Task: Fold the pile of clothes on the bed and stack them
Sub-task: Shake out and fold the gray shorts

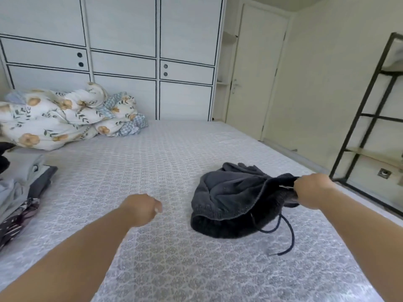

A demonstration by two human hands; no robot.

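Bed (165,153): patterned grey cover, most of its middle bare, wide room to spread a garment. Floral duvet (63,118) bunched at far left corner, against the wardrobe. Stack of folded clothes (24,182) at left edge, partly out of view; judged several pieces done. Dark drawstring garment (237,199) lies crumpled near right edge, cord trailing toward near edge; looks like the only piece unfolded, though more may sit out of view. Right hand (310,190) grips its bunched fabric. Left hand (142,209) hovers over mid-bed, fingers curled, holding nothing. Black shelf frame stands just beyond right edge; little elbow room there.
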